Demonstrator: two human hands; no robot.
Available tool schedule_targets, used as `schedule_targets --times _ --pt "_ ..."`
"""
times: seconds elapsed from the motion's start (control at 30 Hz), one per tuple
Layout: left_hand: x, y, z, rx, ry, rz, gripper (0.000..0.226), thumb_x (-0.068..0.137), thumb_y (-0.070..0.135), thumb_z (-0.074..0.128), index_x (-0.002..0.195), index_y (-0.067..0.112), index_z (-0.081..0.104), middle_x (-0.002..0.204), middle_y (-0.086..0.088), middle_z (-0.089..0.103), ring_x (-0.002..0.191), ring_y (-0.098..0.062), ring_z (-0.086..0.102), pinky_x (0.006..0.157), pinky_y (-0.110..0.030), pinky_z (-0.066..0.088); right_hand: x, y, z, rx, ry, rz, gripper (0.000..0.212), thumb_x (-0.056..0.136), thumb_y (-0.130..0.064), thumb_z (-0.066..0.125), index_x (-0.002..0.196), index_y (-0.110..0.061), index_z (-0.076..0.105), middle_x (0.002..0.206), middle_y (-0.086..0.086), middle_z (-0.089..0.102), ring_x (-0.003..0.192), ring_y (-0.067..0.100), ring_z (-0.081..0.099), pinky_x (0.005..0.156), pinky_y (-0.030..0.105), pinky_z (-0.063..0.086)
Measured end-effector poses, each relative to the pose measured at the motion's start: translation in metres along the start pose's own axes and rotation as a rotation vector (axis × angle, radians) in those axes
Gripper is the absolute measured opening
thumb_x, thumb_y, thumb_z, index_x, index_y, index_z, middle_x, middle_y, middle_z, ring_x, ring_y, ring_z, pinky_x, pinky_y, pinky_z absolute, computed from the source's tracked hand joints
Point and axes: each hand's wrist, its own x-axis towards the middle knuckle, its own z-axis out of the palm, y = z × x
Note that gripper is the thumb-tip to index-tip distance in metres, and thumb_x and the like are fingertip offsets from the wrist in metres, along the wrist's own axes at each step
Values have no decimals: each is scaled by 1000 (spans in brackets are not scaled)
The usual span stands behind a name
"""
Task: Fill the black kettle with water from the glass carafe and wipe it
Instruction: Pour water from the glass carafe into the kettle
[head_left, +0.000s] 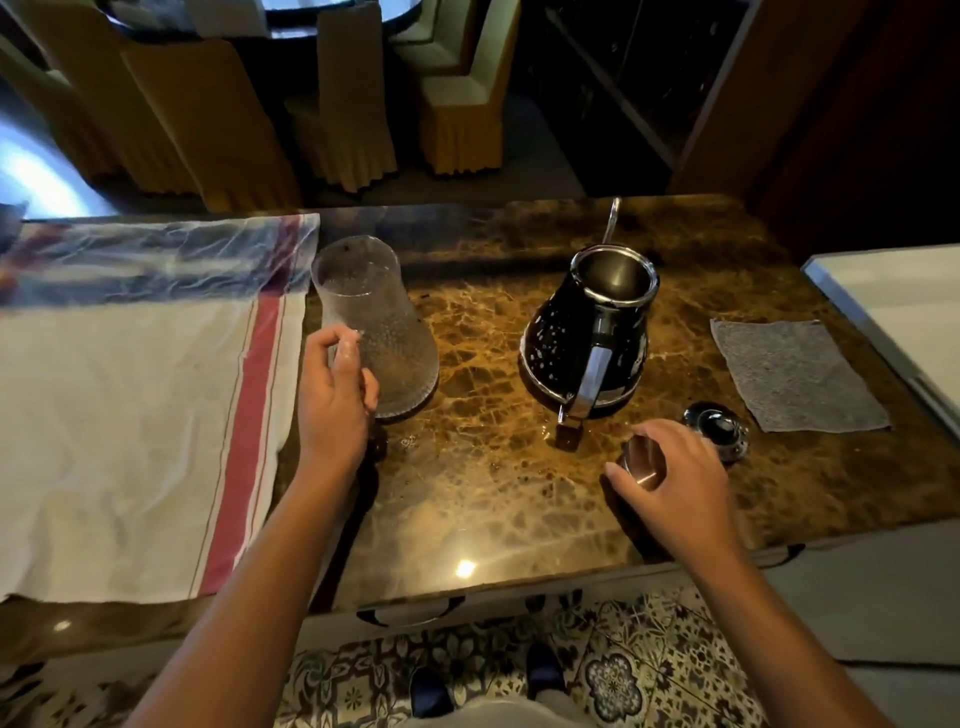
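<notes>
- right hand (670, 467) near table (467, 519) front edge, fingers curled round a small metal cup (640, 464)
- kettle lid (719, 430) just beside it, on the marble
- left hand (335, 400) grips glass carafe (376, 332) by its side; carafe upright on table
- black kettle (589, 332) mid-table, open top, handle toward viewer, spout away
- grey cloth (797, 374) flat at right
- striped white cloth (130, 415) covers left side
</notes>
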Motion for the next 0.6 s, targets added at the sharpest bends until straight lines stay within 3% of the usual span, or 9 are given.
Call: schedule_targets --times 0.1,0.2,0.3,0.37,0.43,0.5,0.6 --pt "0 0 -5 -22 -29 10 17 108 47 38 103 55 53 65 15 53 50 -6 47 47 -20 36 -1 -2 0 -67 -14 6 56 81 -46 85 127 -23 65 134 -1 64 126 28 56 103 48 46" --pt "1 -2 -8 -34 -57 12 16 109 47 39 105 52 53 63 14 52 50 -6 47 47 -19 37 0 -7 -3 -183 -132 50 64 86 -61 73 138 -27 59 150 0 54 140 26 45 113 51 39" --pt "3 -4 -10 -29 -76 23 16 109 47 38 107 51 54 63 12 52 48 -6 46 46 -19 37 6 -23 -19 -30 -108 79 65 91 -67 65 141 -26 60 160 1 44 152 25 32 120 51 34" --pt "4 -7 -11 -18 -72 23 16 109 48 38 108 50 54 61 10 51 46 -5 45 45 -18 37 9 -41 -33 209 13 47 54 90 -69 57 132 -35 63 146 -14 54 141 9 44 109 38 45" --pt "4 -9 -10 -17 -66 15 16 109 50 39 109 49 54 58 10 50 44 -4 44 44 -17 36 15 -65 -42 453 37 68 34 88 -69 55 114 -49 63 121 -30 64 116 -7 58 92 27 51" --pt "3 -8 -10 -16 -59 12 16 109 50 39 110 48 55 57 10 50 44 -4 44 44 -16 36 26 -85 -44 636 -7 137 34 85 -72 56 103 -44 64 108 -21 70 102 -3 65 85 30 54" --pt "1 -3 -10 3 -44 12 17 110 47 38 109 47 55 54 9 49 42 -4 42 43 -16 36 45 -99 -40 755 -43 253 42 85 -70 57 103 -32 63 108 -5 72 106 16 70 93 44 59"
